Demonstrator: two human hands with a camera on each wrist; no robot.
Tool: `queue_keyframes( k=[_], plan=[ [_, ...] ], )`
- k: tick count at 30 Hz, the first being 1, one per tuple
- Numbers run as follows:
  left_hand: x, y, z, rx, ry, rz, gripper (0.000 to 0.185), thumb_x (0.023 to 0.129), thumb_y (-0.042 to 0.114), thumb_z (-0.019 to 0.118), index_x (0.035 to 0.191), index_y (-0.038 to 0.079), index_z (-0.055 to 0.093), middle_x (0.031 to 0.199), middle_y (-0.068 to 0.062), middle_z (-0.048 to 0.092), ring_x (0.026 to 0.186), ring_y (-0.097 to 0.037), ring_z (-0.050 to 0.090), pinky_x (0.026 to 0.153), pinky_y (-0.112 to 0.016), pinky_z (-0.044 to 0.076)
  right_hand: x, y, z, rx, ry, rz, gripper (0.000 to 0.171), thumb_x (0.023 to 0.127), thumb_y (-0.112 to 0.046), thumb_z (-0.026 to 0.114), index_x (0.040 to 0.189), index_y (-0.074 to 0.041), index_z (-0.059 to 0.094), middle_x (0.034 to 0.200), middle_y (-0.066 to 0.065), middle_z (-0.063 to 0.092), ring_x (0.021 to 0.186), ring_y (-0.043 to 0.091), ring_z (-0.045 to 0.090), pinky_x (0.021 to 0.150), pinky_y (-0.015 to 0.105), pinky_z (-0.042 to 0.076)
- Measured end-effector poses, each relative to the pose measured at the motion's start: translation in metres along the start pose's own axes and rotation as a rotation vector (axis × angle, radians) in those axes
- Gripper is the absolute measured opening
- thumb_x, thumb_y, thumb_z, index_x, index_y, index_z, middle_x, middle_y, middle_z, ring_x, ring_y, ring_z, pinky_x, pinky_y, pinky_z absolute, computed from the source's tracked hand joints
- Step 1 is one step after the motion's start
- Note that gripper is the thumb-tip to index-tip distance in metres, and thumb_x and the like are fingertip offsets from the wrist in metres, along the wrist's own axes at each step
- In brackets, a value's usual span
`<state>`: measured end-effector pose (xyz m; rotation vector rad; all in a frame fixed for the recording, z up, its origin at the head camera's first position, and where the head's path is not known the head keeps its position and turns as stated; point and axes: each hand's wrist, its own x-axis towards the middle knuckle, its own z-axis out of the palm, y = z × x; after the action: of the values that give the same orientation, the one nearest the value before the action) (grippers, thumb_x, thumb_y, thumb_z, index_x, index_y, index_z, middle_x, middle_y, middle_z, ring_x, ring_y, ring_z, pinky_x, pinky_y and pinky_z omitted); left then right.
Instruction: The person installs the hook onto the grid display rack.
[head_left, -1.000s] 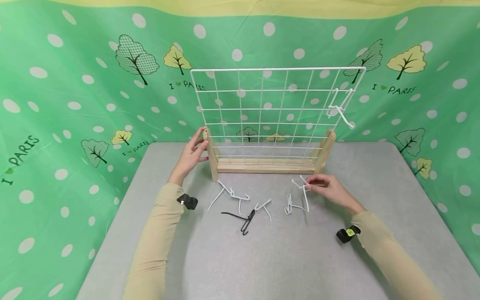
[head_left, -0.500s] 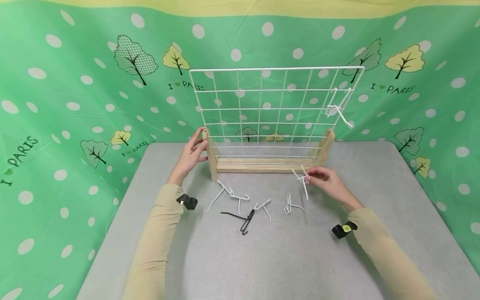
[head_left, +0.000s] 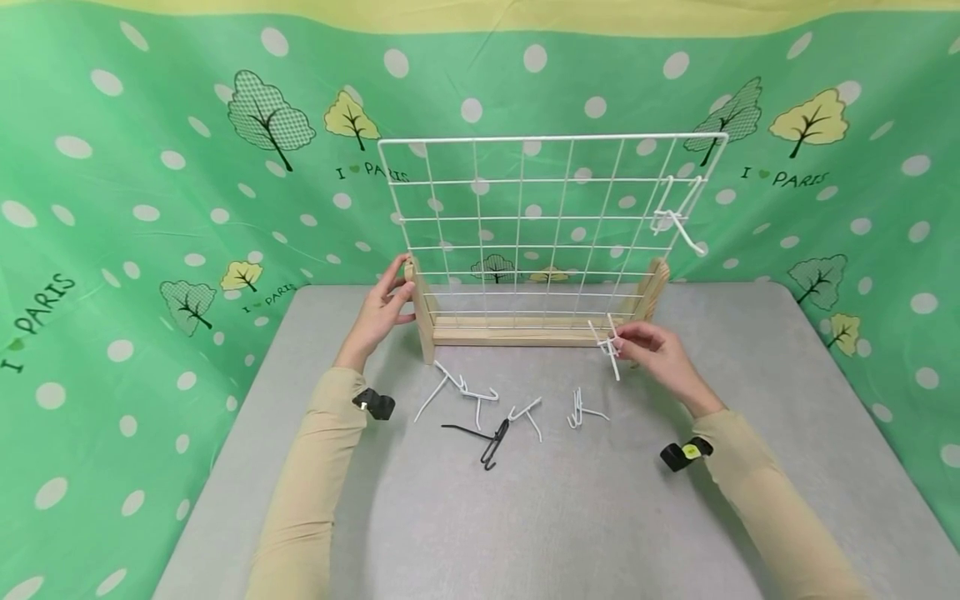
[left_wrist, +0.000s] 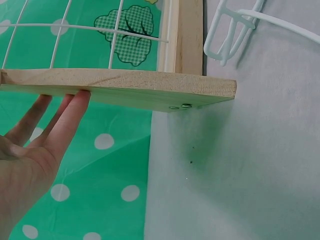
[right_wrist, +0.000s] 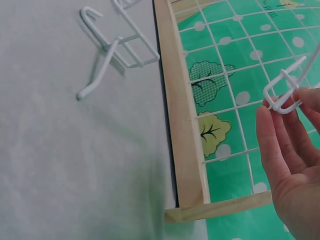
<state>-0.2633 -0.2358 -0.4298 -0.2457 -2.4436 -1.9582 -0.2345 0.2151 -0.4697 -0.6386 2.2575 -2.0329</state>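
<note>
My left hand [head_left: 377,321] rests straight fingertips against the outside of the left wooden upright [head_left: 422,317] of a white wire grid rack [head_left: 555,136]. In the left wrist view those fingers [left_wrist: 70,120] touch the wooden side board from outside. My right hand [head_left: 662,357] pinches a white wire display hook [head_left: 615,365] between thumb and fingers. That hook is in front of the rack's lower right corner, its prong pointing down and towards me. Another white hook [head_left: 684,231] hangs on the grid's upper right.
Several loose hooks lie on the grey table [head_left: 525,525] before the rack: a black hook [head_left: 501,433] in the middle, white ones on its left and right, including the white hook [head_left: 578,408] nearest my right hand. Behind stands a green dotted curtain [head_left: 150,250].
My right hand has lifted the white hook up and away from me, towards the rack's lower right part. The left hand stays at the upright.
</note>
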Motion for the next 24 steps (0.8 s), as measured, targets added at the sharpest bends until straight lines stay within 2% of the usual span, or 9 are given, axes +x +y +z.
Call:
queue_keyframes(
  k=[2,4,8,10,19,20,22,24],
  plan=[
    [0.003,-0.008,-0.001,-0.003,0.004,0.006,0.057,0.104,0.02,0.045,0.155,0.027,0.022,0.149,-0.024,0.031,0.12,-0.045,0.046,0.088,-0.056,0.052,0.001,-0.003,0.0,0.0,0.008,0.0,0.018,0.091,0.009,0.06,0.105,0.02,0.057,0.094,0.006,0.068,0.08,0.009,0.066,0.073,0.028,0.059],
    [0.003,-0.01,-0.001,0.001,0.007,0.014,0.057,0.104,0.022,0.046,0.155,0.028,0.022,0.149,-0.023,0.032,0.12,-0.045,0.046,0.087,-0.056,0.052,0.002,-0.005,-0.001,0.011,0.013,-0.005,0.012,0.09,0.009,0.06,0.102,0.011,0.063,0.094,0.005,0.069,0.08,0.009,0.067,0.072,0.028,0.059],
    [0.003,-0.011,-0.001,0.017,0.011,0.025,0.057,0.104,0.026,0.046,0.155,0.027,0.021,0.148,-0.024,0.033,0.119,-0.044,0.047,0.086,-0.054,0.053,0.004,-0.009,-0.002,0.02,0.015,-0.013,0.022,0.09,0.009,0.061,0.098,-0.009,0.069,0.093,0.002,0.069,0.08,0.01,0.067,0.073,0.029,0.059],
    [0.003,-0.011,-0.001,0.024,0.013,0.029,0.058,0.103,0.027,0.046,0.155,0.027,0.022,0.147,-0.024,0.034,0.119,-0.043,0.048,0.086,-0.052,0.054,0.005,-0.011,-0.003,0.016,0.018,-0.015,0.024,0.09,0.009,0.061,0.099,-0.011,0.069,0.093,0.001,0.069,0.08,0.01,0.067,0.073,0.028,0.059],
    [0.003,-0.012,-0.001,0.028,0.017,0.031,0.058,0.103,0.029,0.047,0.155,0.028,0.022,0.147,-0.024,0.034,0.118,-0.043,0.048,0.085,-0.051,0.054,0.008,-0.019,-0.004,0.048,0.041,-0.012,0.023,0.091,0.008,0.06,0.098,-0.012,0.069,0.092,0.0,0.069,0.079,0.011,0.067,0.072,0.027,0.059],
    [0.003,-0.012,-0.001,0.03,0.018,0.032,0.058,0.103,0.029,0.047,0.155,0.027,0.022,0.147,-0.024,0.034,0.118,-0.043,0.048,0.085,-0.051,0.054,0.009,-0.02,-0.004,0.049,0.043,-0.01,0.021,0.091,0.008,0.06,0.099,-0.01,0.069,0.093,-0.001,0.069,0.078,0.012,0.067,0.072,0.027,0.059],
    [0.003,-0.011,0.0,0.03,0.02,0.033,0.058,0.103,0.029,0.047,0.155,0.026,0.021,0.146,-0.024,0.034,0.118,-0.043,0.048,0.085,-0.051,0.054,0.01,-0.021,-0.004,0.044,0.046,-0.007,0.013,0.091,0.008,0.061,0.101,0.001,0.067,0.092,-0.001,0.069,0.078,0.013,0.067,0.072,0.027,0.059],
    [0.003,-0.011,0.0,0.03,0.021,0.031,0.058,0.103,0.028,0.047,0.155,0.026,0.022,0.146,-0.024,0.034,0.118,-0.043,0.048,0.085,-0.051,0.054,0.011,-0.024,-0.004,0.032,0.048,-0.003,0.013,0.091,0.007,0.061,0.103,0.011,0.062,0.093,0.0,0.069,0.078,0.013,0.067,0.072,0.025,0.059]
  ],
)
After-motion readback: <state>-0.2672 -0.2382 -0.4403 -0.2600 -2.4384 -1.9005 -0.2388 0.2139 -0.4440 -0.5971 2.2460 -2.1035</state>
